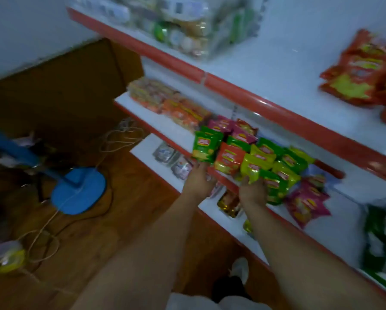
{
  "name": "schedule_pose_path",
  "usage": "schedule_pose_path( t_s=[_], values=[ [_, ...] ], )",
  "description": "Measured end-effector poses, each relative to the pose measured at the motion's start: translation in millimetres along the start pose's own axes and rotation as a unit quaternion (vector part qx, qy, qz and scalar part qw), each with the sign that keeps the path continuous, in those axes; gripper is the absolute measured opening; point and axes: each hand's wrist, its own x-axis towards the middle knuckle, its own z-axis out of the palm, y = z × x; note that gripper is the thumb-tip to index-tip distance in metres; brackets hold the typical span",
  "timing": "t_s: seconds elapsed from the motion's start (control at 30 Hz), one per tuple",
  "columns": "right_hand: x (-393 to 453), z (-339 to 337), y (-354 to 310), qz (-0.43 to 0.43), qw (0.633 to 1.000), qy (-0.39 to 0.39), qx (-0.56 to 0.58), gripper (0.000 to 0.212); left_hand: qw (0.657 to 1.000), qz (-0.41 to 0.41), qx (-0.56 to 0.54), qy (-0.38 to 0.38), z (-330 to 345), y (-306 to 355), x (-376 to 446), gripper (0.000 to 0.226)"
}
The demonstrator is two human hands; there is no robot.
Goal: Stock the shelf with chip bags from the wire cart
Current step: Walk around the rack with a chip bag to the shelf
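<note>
1. Chip bags (pixel 254 157) are sitting in a packed cluster on the middle shelf (pixel 165 124), standing roughly upright and leaning back, bottoms at the red front lip. Counting is approx. because of blur: abt 5–6 green, 3–4 yellow, 1 orange-red up front, 3–4 pink at the back.
2. Pink bags (pixel 306 202) are lying loose on the shelf below, to the right of the cluster; 2 at least.
3. Red bags (pixel 355 70) are lying flat on the top shelf, far right; 3 or so, well apart from both hands.
4. Left hand (pixel 198 180) is reaching up from below w/ fingers gripping the bottom of the leftmost green bag (pixel 206 146), its long axis running up and away from the palm.
5. Right hand (pixel 252 193) is under the yellow bag (pixel 252 168), fingers hidden behind the pack, so can't tell if pinching or just propping.
6. Judgement: bags are lying straight ahead/above both hands; next move is prob. pushing them back onto the shelf.
</note>
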Motion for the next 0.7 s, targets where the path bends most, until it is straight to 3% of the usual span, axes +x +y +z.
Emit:
schedule_pose_path(
  t_s=[0.17, 0.37, 0.53, 0.7],
  values=[
    [-148, 111, -105, -0.181, 0.965, -0.191, -0.021, 0.054, 0.976, -0.162, 0.011, 0.146, -132, -129, -93, 0.053],
    [-331, 207, -149, -0.43, 0.83, -0.331, -0.129, 0.059, 0.894, -0.331, -0.032, 0.301, -230, -244, -216, 0.048],
    [-439, 253, -130, -0.506, 0.715, -0.438, -0.204, 0.058, 0.787, -0.433, -0.122, 0.422, -244, -288, -305, 0.053],
    [-520, 286, -102, -0.576, 0.566, -0.524, -0.272, 0.058, 0.637, -0.519, -0.177, 0.542, -231, -303, -393, 0.046]
  ],
)
